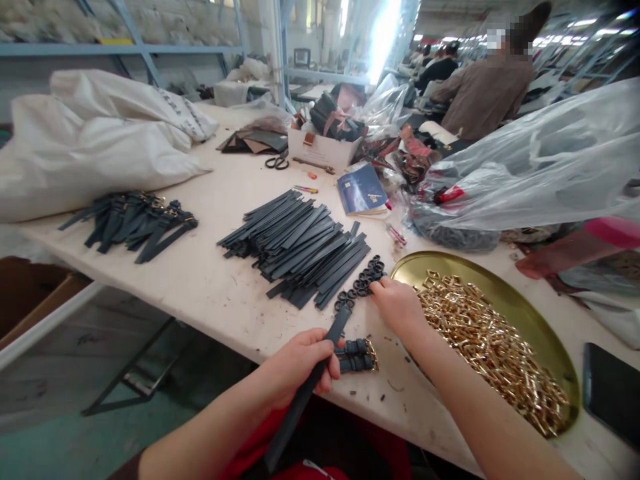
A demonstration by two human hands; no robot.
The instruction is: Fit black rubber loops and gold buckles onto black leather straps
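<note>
My left hand [313, 357] is closed round a dark leather strap [300, 407], which slants from my lap up toward the small loops. My right hand [400, 303] reaches over the table, its fingers pinched at the edge of a cluster of black strap loops [361, 285]; the fingertips are partly hidden among them. Beneath the left hand's fingers lie straps with gold buckles [363, 355]. A heap of loose dark straps [305, 250] is spread just beyond both hands. Beside the right forearm, a gold oval tray [563, 353] bears many gold metal buckles [485, 333].
Buckled straps [135, 220] lie at the left by a white sack [100, 143]. Farther back are scissors [278, 161], a blue booklet [363, 190] and a white box [320, 150]. Plastic bags [530, 167] and a phone [610, 393] take up the right. A person [490, 87] sits beyond.
</note>
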